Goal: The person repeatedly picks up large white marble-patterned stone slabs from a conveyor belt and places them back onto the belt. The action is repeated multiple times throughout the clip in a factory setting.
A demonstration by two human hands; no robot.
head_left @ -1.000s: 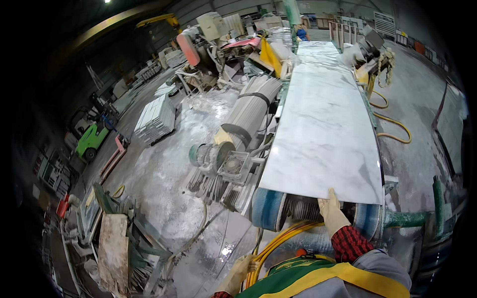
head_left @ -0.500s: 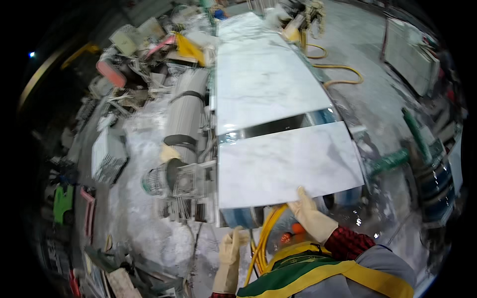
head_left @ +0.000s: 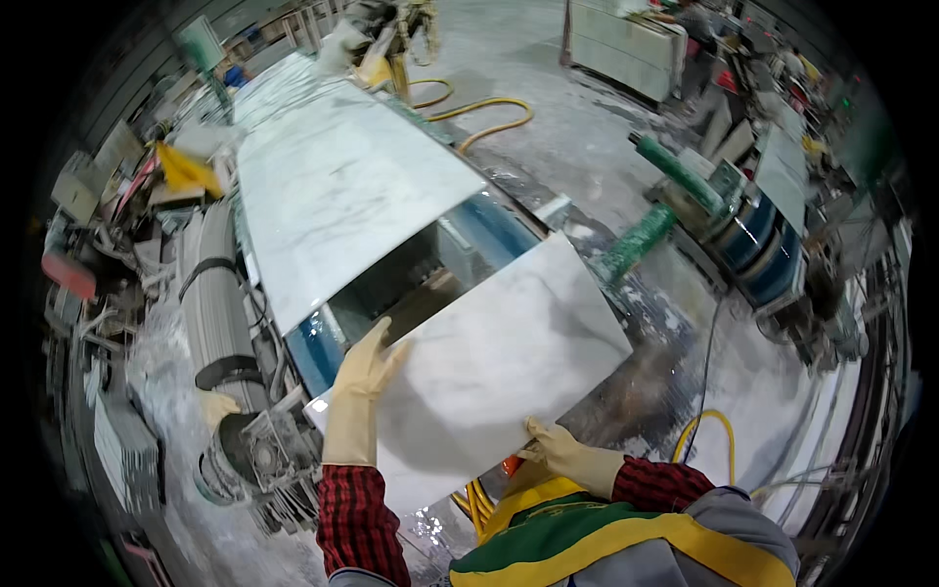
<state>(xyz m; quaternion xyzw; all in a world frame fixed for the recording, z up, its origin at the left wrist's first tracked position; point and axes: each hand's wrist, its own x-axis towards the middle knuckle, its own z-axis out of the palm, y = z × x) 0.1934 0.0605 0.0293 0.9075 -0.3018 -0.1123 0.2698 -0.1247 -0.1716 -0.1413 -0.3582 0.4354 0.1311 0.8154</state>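
Note:
A white marble slab with grey veins lies at a slant in front of me, partly over the near end of a blue machine frame. My left hand, in a cream rubber glove, holds the slab's far edge near its left end, fingers reaching over the edge. My right hand, gloved alike, grips the near edge, thumb on top and fingers hidden beneath. Beyond a gap lies a larger marble slab on the same machine.
Grey ribbed ducting and a motor unit stand along the machine's left. Green rollers stick out at the right. A yellow hose curls on the wet floor; another loops at lower right. Stacked panels stand behind.
The near slab has come toward me and turned, widening the gap to the larger slab. My left hand has risen from below onto its far edge. The view has swung right.

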